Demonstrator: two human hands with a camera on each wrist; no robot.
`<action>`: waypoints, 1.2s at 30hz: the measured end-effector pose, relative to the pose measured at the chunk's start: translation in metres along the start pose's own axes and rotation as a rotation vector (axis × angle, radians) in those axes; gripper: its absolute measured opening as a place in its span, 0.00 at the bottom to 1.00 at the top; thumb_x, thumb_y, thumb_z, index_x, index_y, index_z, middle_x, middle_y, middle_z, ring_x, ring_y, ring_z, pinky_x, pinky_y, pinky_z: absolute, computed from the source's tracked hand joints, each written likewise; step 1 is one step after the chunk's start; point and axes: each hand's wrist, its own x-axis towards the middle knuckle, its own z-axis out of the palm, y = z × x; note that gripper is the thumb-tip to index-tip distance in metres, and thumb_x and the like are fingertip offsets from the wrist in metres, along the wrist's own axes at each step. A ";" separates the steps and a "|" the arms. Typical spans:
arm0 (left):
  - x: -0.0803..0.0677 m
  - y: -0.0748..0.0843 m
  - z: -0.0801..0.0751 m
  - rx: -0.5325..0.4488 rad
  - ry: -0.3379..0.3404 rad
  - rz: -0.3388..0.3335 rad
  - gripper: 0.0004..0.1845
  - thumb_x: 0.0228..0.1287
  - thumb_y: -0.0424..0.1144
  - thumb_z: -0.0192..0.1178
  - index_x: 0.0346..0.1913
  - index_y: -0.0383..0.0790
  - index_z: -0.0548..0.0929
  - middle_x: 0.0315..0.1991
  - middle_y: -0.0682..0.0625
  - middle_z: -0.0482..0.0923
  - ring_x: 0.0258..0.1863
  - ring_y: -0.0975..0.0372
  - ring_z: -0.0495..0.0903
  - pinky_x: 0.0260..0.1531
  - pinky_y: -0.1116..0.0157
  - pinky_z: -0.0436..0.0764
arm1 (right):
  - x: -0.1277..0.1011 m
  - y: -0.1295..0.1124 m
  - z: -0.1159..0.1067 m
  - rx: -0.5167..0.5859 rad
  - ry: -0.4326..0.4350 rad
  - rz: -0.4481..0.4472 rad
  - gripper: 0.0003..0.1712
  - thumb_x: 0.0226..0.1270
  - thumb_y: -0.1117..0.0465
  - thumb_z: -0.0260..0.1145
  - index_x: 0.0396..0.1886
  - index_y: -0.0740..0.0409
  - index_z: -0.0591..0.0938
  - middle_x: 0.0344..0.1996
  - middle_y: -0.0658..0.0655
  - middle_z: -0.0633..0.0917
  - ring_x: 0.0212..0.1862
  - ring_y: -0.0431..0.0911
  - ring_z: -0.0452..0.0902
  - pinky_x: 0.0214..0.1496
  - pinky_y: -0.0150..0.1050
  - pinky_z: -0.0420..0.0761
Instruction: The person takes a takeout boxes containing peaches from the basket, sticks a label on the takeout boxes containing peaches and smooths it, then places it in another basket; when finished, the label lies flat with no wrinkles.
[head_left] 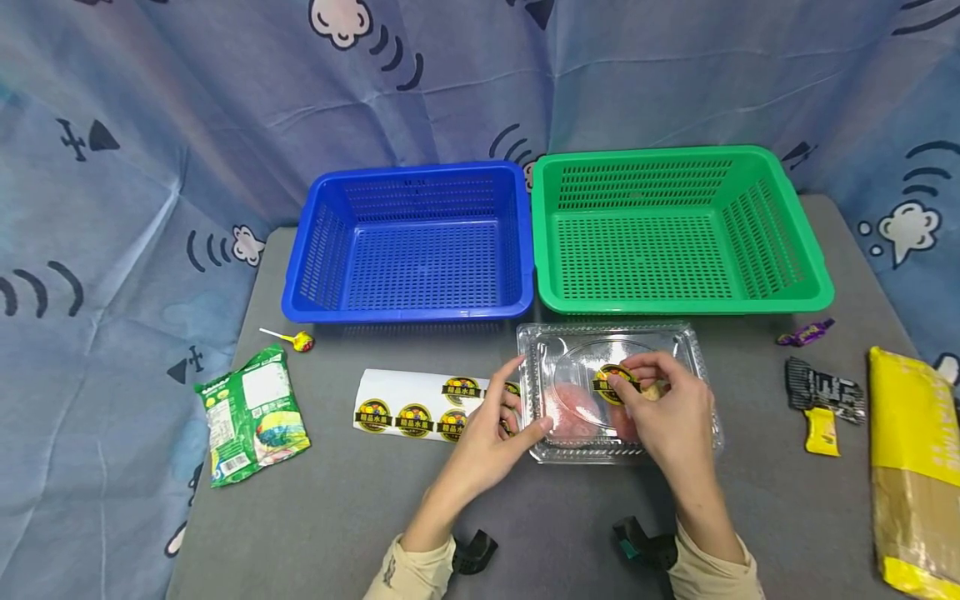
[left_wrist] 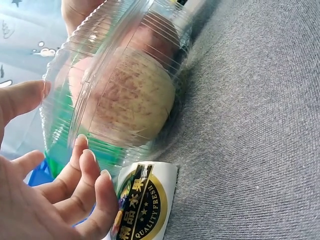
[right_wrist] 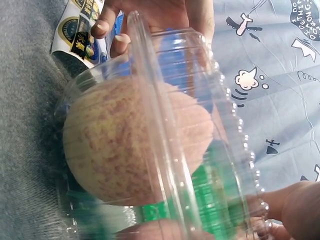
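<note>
A clear plastic clamshell box [head_left: 540, 450] lies closed in front of the baskets, with peach-like pinkish round fruit [left_wrist: 130, 100] inside. My right hand [head_left: 675, 408] is over its lid, thumb and forefinger pinching a round black-and-gold sticker [head_left: 609, 385] at the lid's surface. My left hand [head_left: 483, 442] rests its thumb and forefinger at the box's left edge; the other fingers bend loosely beside it, around nothing. Partly behind that hand lies a white sheet of similar stickers [head_left: 393, 387], its near end also visible in the left wrist view.
A blue basket [head_left: 408, 316] and a green basket [head_left: 686, 307] stand side by side behind the box. At left are a lollipop [head_left: 302, 341] and a green snack packet [head_left: 255, 417]. To the right lie wrapped sweets [head_left: 822, 432] and a large yellow-and-brown packet [head_left: 911, 467].
</note>
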 end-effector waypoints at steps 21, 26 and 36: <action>0.000 -0.003 0.001 -0.028 -0.001 -0.015 0.43 0.70 0.48 0.70 0.83 0.60 0.60 0.43 0.48 0.76 0.33 0.68 0.76 0.36 0.71 0.77 | -0.001 0.005 0.006 -0.057 0.082 -0.076 0.18 0.62 0.68 0.80 0.51 0.63 0.86 0.45 0.62 0.82 0.31 0.41 0.68 0.38 0.37 0.62; 0.000 -0.003 0.001 -0.042 -0.001 -0.006 0.44 0.70 0.46 0.71 0.83 0.58 0.60 0.42 0.46 0.76 0.33 0.67 0.75 0.35 0.71 0.77 | 0.000 0.005 0.007 -0.060 0.091 -0.073 0.17 0.63 0.68 0.79 0.51 0.62 0.86 0.44 0.61 0.83 0.30 0.39 0.66 0.38 0.38 0.62; 0.001 -0.002 0.000 -0.053 -0.014 -0.010 0.44 0.70 0.45 0.71 0.83 0.58 0.59 0.41 0.46 0.76 0.32 0.67 0.74 0.34 0.71 0.76 | 0.000 0.008 -0.001 -0.037 0.102 -0.068 0.15 0.65 0.73 0.74 0.50 0.59 0.87 0.39 0.58 0.80 0.31 0.31 0.65 0.37 0.30 0.62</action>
